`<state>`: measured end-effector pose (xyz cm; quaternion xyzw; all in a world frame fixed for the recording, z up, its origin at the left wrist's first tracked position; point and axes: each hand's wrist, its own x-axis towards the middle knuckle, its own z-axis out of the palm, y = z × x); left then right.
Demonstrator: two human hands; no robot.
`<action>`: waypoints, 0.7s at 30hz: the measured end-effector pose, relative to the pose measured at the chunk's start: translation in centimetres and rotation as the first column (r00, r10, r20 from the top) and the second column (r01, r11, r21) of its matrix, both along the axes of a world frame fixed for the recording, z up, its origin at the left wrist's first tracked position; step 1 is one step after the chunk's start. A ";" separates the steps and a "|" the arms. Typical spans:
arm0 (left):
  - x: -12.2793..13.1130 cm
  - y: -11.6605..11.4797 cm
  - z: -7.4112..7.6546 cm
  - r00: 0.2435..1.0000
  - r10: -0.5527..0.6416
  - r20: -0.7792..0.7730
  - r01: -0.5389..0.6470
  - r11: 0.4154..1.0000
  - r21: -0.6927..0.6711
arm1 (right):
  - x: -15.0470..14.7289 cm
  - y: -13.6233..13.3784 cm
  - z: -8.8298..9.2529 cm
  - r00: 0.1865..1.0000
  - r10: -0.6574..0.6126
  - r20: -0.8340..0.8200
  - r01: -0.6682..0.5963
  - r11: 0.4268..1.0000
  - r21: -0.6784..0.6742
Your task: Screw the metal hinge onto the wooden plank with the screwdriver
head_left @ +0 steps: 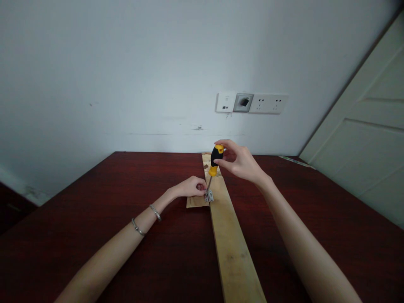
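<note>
A yellow and black screwdriver (216, 158) is gripped at its handle by my right hand (238, 160). Its shaft slants down to a small metal hinge (209, 196). The hinge lies across the left edge of a long wooden board (232, 235) and a smaller flat brown piece (197, 202) beside it. My left hand (193, 187) rests over the small piece, thumb and forefinger pinched at the hinge by the screwdriver tip. Whatever sits between those fingertips is too small to make out.
The dark red tabletop (151, 261) runs up to a pale wall (142, 75). Sockets and switch plates (252, 103) are set in the wall behind my right hand. A thin strip (296, 162) lies near the far right edge, by a white panelled door (372, 126).
</note>
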<state>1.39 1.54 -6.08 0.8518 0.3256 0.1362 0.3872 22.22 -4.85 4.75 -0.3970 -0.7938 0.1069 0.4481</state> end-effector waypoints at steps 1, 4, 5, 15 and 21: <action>0.0 0.0 0.1 1.000 0.002 -0.006 -0.002 1.000 0.002 | 0.0 0.0 0.0 1.000 -0.006 0.004 0.006 1.000 0.004; 0.1 -0.2 0.2 1.000 0.011 -0.007 -0.011 1.000 0.016 | 0.0 0.0 0.0 1.000 -0.001 -0.002 0.001 1.000 0.004; 0.1 -0.2 0.2 1.000 0.015 -0.001 -0.015 1.000 0.017 | 0.0 0.0 0.0 1.000 0.007 -0.010 -0.007 1.000 0.000; -0.1 0.1 0.4 0.999 0.017 0.028 -0.018 0.999 0.028 | -0.1 -0.1 0.1 0.999 0.023 -0.030 -0.023 1.000 -0.014; -0.3 0.5 0.6 0.999 0.020 0.050 -0.025 0.996 0.090 | -0.1 0.0 -0.1 0.999 0.017 -0.043 -0.018 1.000 -0.019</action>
